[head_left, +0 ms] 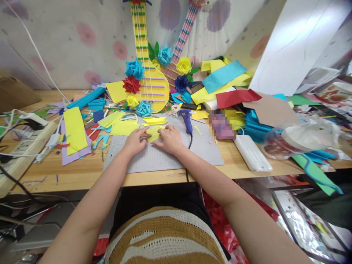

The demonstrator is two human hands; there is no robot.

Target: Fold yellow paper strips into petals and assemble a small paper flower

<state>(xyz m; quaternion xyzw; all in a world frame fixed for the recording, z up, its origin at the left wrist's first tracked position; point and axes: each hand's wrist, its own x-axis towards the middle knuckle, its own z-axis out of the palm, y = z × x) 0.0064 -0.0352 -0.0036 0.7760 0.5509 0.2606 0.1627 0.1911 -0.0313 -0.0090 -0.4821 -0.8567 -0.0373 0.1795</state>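
A small piece of yellow paper (pixel 154 134) lies between my two hands over the grey cutting mat (pixel 154 161). My left hand (pixel 135 141) is closed in a pinch at the paper's left edge. At its right edge, my right hand (pixel 171 139) has curved fingers on the sheet, with the thumb along the lower side. Just behind them lie folded yellow strips (pixel 154 120). A larger yellow sheet (pixel 124 128) sits next to my left hand. Close to my right hand rests a blue glue gun (pixel 187 121), its black cord running off the front edge.
A yellow paper guitar (pixel 155 86) and a pink one (pixel 183 42) lean at the back with paper flowers. Coloured paper scraps crowd both sides. A white power strip (pixel 253 153) and a bagged cup (pixel 298 137) are at right; another power strip (pixel 33 146) is at left.
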